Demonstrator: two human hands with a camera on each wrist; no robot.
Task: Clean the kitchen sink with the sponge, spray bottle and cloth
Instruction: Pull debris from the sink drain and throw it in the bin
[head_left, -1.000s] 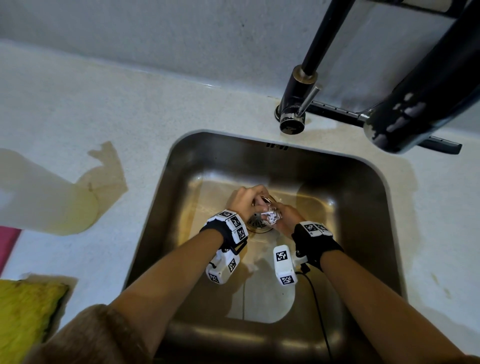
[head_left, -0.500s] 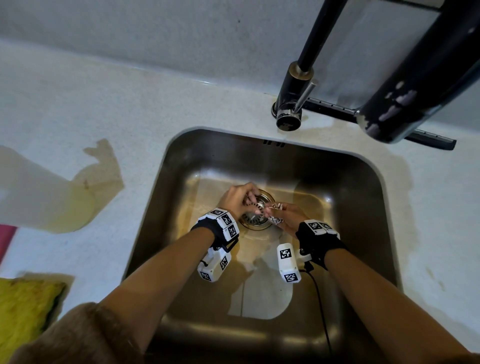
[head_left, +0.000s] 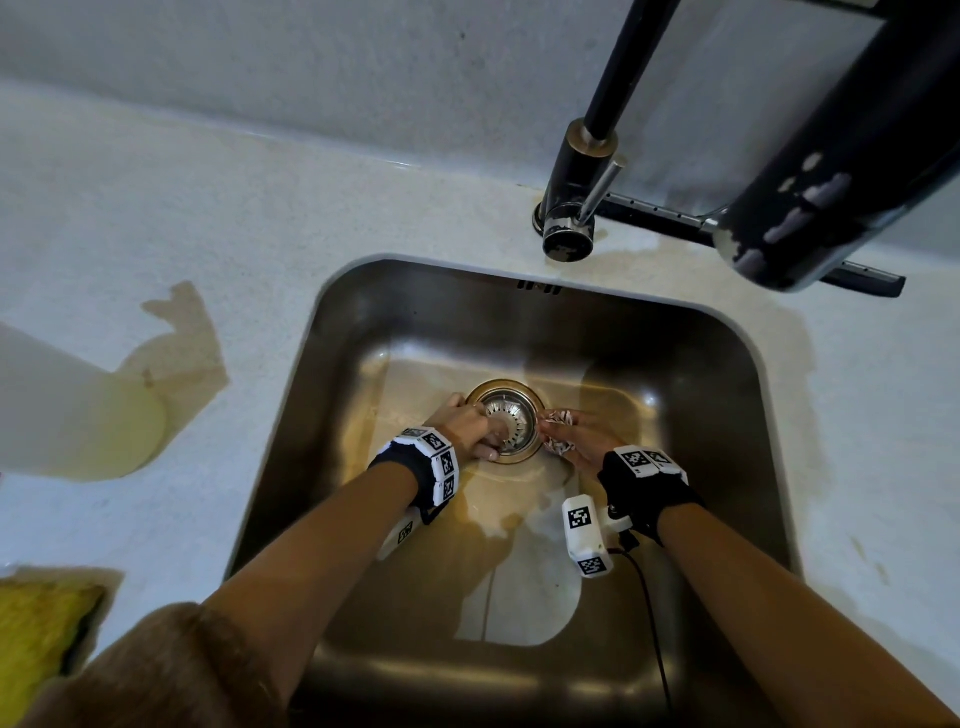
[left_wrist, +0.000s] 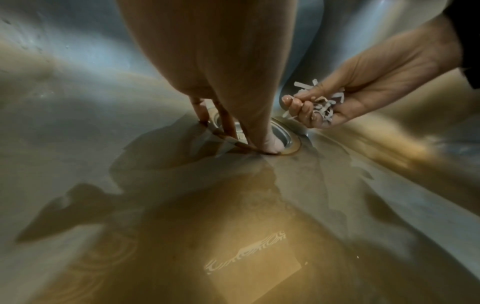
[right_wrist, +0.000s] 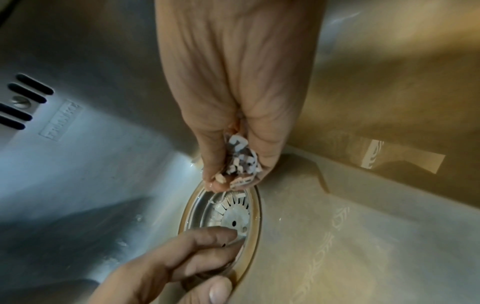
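Both hands down in the steel sink (head_left: 332, 374), at the drain strainer (head_left: 511, 421) in the middle of the basin floor. Left hand (head_left: 470, 428) on the strainer's left edge, fingers (right_wrist: 207, 238) reaching onto the slotted metal, fingertips pinching a small white scrap there; wrist view shows the thumb (left_wrist: 272, 144) pressed on the strainer rim. Right hand (head_left: 582, 441) just beside the strainer's right edge, grip curled round a wad of white shredded scraps (left_wrist: 322, 107), palm turned up, wad cupped between fingers and thumb; in the right wrist view the scraps (right_wrist: 241, 162) hang right over the strainer rim. A few more white bits lie in the strainer slots (right_wrist: 228, 201). Basin floor wet, shallow water film with light reflections. Black wrist bands with marker tags on both wrists, cable trailing from the right one. Black faucet (head_left: 576, 208) stands behind the sink on the white counter (head_left: 208, 218). Yellow sponge (head_left: 41, 634) lies on the counter at lower left, well apart from the sink, touched by neither hand. A translucent bottle-like shape (head_left: 62, 405) on the counter at far left edge, cropped, can't tell what it is. Cloth can't be made out in any view.
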